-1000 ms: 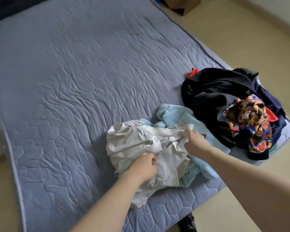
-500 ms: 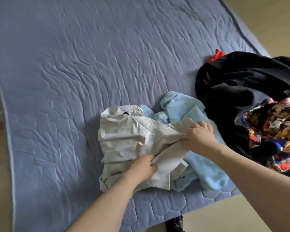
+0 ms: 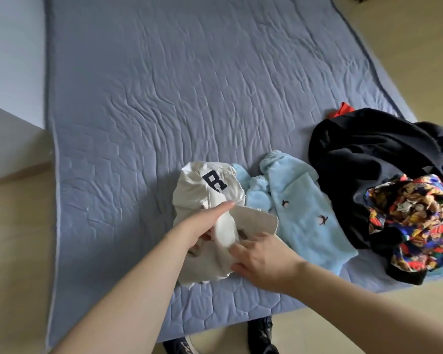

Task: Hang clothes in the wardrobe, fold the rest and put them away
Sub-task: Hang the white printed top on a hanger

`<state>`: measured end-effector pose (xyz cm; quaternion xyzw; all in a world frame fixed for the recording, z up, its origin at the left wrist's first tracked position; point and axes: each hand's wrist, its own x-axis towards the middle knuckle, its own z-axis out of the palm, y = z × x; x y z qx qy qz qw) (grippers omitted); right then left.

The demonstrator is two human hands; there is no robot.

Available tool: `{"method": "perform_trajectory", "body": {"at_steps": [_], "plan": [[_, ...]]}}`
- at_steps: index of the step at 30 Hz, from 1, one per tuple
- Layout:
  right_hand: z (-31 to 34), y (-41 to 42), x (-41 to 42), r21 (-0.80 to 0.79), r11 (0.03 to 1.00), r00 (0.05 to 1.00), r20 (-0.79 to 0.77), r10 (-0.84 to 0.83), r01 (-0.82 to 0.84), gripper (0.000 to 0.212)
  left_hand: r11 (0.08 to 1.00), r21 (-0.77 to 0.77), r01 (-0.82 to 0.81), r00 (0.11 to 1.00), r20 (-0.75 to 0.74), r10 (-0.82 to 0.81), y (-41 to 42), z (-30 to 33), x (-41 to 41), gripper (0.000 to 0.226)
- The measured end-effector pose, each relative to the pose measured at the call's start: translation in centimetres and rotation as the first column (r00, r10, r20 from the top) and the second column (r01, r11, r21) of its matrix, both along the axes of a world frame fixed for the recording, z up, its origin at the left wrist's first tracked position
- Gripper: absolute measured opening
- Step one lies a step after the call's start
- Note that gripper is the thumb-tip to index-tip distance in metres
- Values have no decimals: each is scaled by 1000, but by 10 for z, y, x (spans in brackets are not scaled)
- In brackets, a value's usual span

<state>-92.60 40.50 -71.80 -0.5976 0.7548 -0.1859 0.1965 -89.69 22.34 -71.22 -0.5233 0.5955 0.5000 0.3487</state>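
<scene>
On the quilted blue mattress pad (image 3: 189,98), a crumpled white garment (image 3: 202,190) bearing a dark letter R lies just beside a fleecy light blue garment (image 3: 304,213), with a dark heap of clothes (image 3: 368,159) and one bright patterned piece (image 3: 409,215) to the right. The left hand (image 3: 202,223) grips a fold of the white cloth. The right hand (image 3: 261,256) pinches its edge.

Both hands (image 3: 262,258) on white garment (image 3: 202,192)

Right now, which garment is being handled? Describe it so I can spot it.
On the blue mat, near its front edge, both hands hold a cream garment. It lies left of the light-blue fleece and alone bears a dark letter R.
</scene>
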Motion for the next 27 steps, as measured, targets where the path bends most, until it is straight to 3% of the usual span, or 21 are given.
{"method": "perform_trajectory", "body": {"at_steps": [2, 4, 6, 7, 8, 11, 14, 18, 22, 27], "plan": [[2, -6, 9, -1, 998, 998, 2, 65, -65, 18, 982, -166, 86, 996, -9, -88, 4, -1, -8, 55], [9, -8, 11, 66, 992, 986, 138, 95, -105, 15, 906, -350, 238, 971, 59, -232, 1, -5, -4, 49], [13, -10, 2, 205, 978, 925, 378, -35, -47, 22, 879, -429, 210, 975, 22, -222, -7, -11, 13, 45], [11, -13, -4, 257, 966, 877, 456, -150, 32, 27, 916, -383, 121, 988, -43, -149, -14, -14, 24, 41], [8, -19, -12, 287, 949, 856, 450, -254, 131, 30, 947, -319, 24, 990, -122, -66, -21, -14, 36, 34], [-4, -53, -33, 412, 862, 914, 138, -381, 297, 33, 959, -277, -61, 977, -213, 1, -41, -3, 71, 12], [-6, -101, -27, 543, 814, 957, 63, -283, 206, 67, 922, -385, 43, 963, -230, -141, -64, 31, 98, 10], [19, -152, 10, 417, 898, 980, 67, -187, 143, 91, 883, -434, 180, 899, -292, -326, -88, 107, 115, 15], [77, -189, 37, 245, 947, 977, -4, -215, 210, 65, 735, -635, 240, 858, -216, -467, -117, 193, 145, 14], [172, -225, 69, 205, 978, 996, 79, -51, 34, 27, 666, -746, 16, 893, -289, -345, -141, 283, 221, 14]]}}
